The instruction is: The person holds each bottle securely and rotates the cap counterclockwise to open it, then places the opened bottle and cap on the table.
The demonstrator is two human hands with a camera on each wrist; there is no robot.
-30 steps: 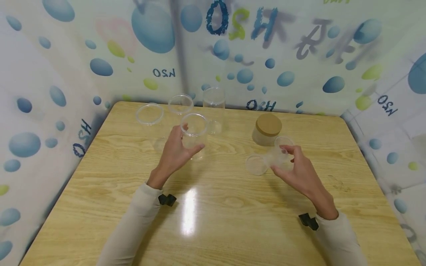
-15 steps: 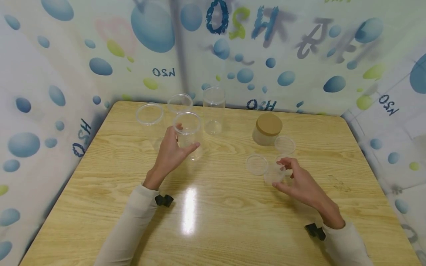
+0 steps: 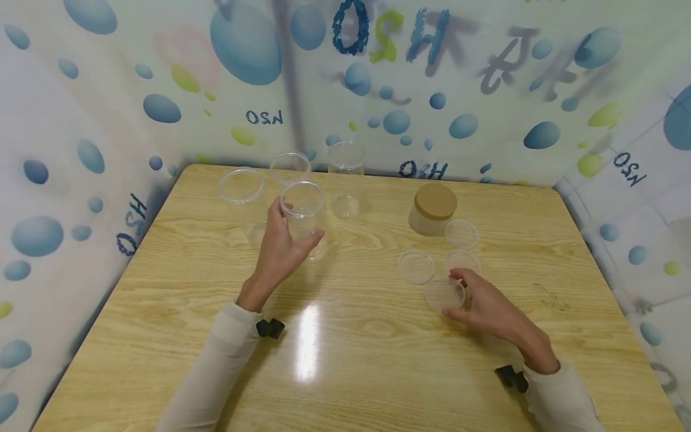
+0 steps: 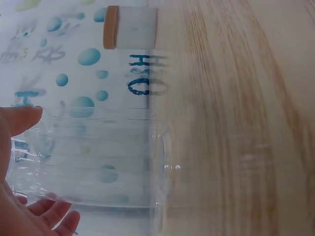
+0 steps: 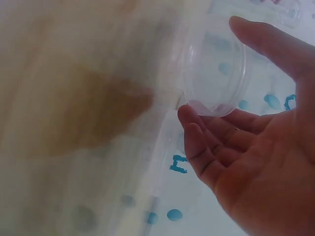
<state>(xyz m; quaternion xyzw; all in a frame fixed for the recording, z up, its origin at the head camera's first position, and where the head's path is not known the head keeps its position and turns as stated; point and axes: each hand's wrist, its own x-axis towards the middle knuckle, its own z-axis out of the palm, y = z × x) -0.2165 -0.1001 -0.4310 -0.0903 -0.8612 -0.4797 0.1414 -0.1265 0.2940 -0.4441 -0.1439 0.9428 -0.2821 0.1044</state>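
My left hand (image 3: 282,255) holds a tall clear plastic jar (image 3: 303,228) round its side, the jar upright and lidless. Its clear wall (image 4: 98,162) lies between thumb and fingers in the left wrist view. With thumb and fingertips at its rim, my right hand (image 3: 486,305) grips a clear round lid (image 3: 444,294), low over the table. The right wrist view has that lid (image 5: 216,69) between the thumb and the fingers. Three similar lids lie just beyond: one left (image 3: 416,267), one close behind (image 3: 462,261) and one farther back (image 3: 462,234).
Three more clear open jars stand behind and beside the held one: a left jar (image 3: 241,195), a back jar (image 3: 290,171) and a right jar (image 3: 346,180). A frosted jar with a brown lid (image 3: 435,202) stands behind the lids. Printed curtains (image 3: 216,132) border the wooden table (image 3: 367,366).
My left hand and the jar have shifted slightly left. My right hand has come nearer and lower with its lid, which has turned flatter; the lid behind is now better seen.
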